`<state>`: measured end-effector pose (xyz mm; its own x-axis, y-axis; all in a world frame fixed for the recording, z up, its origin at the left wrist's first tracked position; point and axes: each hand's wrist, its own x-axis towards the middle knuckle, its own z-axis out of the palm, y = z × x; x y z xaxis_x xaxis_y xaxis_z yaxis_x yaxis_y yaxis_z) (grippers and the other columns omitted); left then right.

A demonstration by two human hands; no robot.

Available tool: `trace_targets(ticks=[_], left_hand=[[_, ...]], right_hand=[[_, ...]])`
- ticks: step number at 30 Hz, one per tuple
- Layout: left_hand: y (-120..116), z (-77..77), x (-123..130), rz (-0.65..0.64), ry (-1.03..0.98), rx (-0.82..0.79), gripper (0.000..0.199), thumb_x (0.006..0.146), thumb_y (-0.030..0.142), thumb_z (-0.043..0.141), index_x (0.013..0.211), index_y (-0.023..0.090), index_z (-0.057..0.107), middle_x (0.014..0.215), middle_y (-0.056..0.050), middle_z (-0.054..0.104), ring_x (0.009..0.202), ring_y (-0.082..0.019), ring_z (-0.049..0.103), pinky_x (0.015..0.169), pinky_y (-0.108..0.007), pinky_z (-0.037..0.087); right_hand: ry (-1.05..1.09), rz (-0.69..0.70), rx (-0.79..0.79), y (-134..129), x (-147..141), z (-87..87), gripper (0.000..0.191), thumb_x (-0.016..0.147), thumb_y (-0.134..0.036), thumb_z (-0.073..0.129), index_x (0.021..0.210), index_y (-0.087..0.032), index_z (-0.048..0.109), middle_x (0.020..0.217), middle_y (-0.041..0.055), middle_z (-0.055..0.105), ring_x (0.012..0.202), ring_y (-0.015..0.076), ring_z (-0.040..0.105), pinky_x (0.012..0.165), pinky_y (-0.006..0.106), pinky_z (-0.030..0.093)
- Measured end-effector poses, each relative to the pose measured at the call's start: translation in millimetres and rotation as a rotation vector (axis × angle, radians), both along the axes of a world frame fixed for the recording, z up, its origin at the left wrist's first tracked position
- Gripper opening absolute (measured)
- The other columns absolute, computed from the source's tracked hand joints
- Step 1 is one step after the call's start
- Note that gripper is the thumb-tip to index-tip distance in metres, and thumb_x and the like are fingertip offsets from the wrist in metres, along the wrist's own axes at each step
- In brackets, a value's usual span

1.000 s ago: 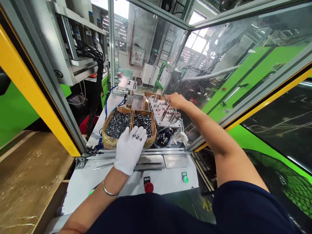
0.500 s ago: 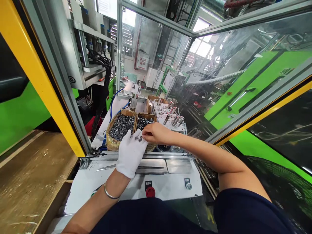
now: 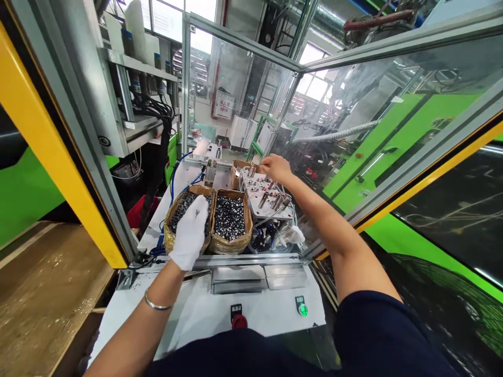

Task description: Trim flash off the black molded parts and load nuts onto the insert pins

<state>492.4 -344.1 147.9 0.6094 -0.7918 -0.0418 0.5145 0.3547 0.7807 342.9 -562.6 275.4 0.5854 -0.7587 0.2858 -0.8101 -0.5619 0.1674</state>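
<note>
My left hand [image 3: 190, 230], in a white glove, is held over the left box [image 3: 168, 242] with its fingers close together. A small dark metal part [image 3: 197, 212] shows against the glove; whether more lie in the hand is hidden. That box is filled with small ring-like metal parts [image 3: 184, 203]. Farther off, my bare right hand [image 3: 277, 168] is at the back of a pale fixture plate [image 3: 259, 201] with upright metal pins [image 3: 264, 199]. Its fingers are pinched together, and what they hold is too small to make out.
A second box [image 3: 231, 246] of dark shiny parts stands beside the left one. A metal frame rail [image 3: 251, 260] runs in front. Nearer are a red button [image 3: 239, 321] and a lit green button [image 3: 303, 310]. Clear panels and yellow-edged posts flank the workspace.
My right hand has moved from beside the left glove to the back of the fixture. My left hand has shifted left over the left box. The button at right is now lit green.
</note>
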Motion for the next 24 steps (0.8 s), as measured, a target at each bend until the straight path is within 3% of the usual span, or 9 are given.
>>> trace_targets(ticks=[3, 5, 8, 13, 21, 24], left_hand=[[-4.9, -15.3, 15.2, 0.17, -0.462, 0.111, 0.045, 0.074, 0.004, 0.069, 0.116, 0.018, 0.067, 0.154, -0.008, 0.044, 0.15, -0.02, 0.023, 0.124, -0.034, 0.012], [-2.3, -26.8, 16.3, 0.255, -0.823, 0.173, 0.052, 0.079, 0.017, 0.068, 0.131, 0.014, 0.059, 0.155, -0.014, 0.039, 0.149, -0.025, 0.025, 0.125, -0.042, 0.012], [6.8, -37.8, 9.2, 0.379, -1.077, 0.178, 0.055, 0.089, 0.031, 0.058, 0.141, 0.014, 0.049, 0.153, -0.018, 0.042, 0.145, -0.027, 0.035, 0.123, -0.046, 0.023], [19.4, -37.0, 3.3, 0.493, -1.077, 0.146, 0.049, 0.092, 0.035, 0.055, 0.137, 0.016, 0.051, 0.145, -0.018, 0.052, 0.137, -0.026, 0.046, 0.119, -0.044, 0.032], [30.6, -28.3, 3.0, 0.446, -0.935, 0.179, 0.048, 0.091, 0.034, 0.056, 0.135, 0.015, 0.053, 0.143, -0.017, 0.053, 0.137, -0.026, 0.046, 0.12, -0.045, 0.03], [33.8, -27.7, 1.4, 0.448, -0.909, 0.191, 0.049, 0.091, 0.035, 0.056, 0.136, 0.016, 0.052, 0.144, -0.016, 0.052, 0.137, -0.026, 0.046, 0.119, -0.045, 0.031]], right_hand=[[0.015, -0.162, -0.021, -45.5, -16.4, -6.9, 0.033, 0.088, -0.022, 0.049, 0.106, -0.017, 0.076, 0.106, 0.0116, 0.073, 0.095, 0.0222, 0.066, 0.073, 0.024, 0.046], [0.034, -0.212, -0.024, -62.6, -22.4, -17.7, 0.032, 0.087, -0.021, 0.051, 0.105, -0.02, 0.077, 0.106, 0.0095, 0.073, 0.097, 0.0212, 0.067, 0.075, 0.023, 0.047], [0.062, -0.241, -0.026, -76.9, -24.3, -31.4, 0.032, 0.088, -0.021, 0.051, 0.106, -0.022, 0.077, 0.115, 0.0087, 0.071, 0.102, 0.0213, 0.066, 0.08, 0.024, 0.048], [0.099, -0.258, -0.001, -90.5, -22.9, -37.7, 0.033, 0.088, -0.02, 0.05, 0.109, -0.023, 0.076, 0.119, 0.0089, 0.07, 0.107, 0.0214, 0.066, 0.084, 0.025, 0.048], [0.126, -0.212, 0.103, -102.6, -16.4, -25.0, 0.027, 0.075, -0.008, 0.059, 0.09, -0.016, 0.08, 0.097, 0.0082, 0.077, 0.091, 0.0188, 0.071, 0.076, 0.02, 0.049], [0.083, -0.144, 0.09, -105.6, -2.4, -21.8, 0.035, 0.075, -0.004, 0.055, 0.098, -0.013, 0.079, 0.098, 0.0071, 0.078, 0.09, 0.0169, 0.071, 0.074, 0.017, 0.048]])
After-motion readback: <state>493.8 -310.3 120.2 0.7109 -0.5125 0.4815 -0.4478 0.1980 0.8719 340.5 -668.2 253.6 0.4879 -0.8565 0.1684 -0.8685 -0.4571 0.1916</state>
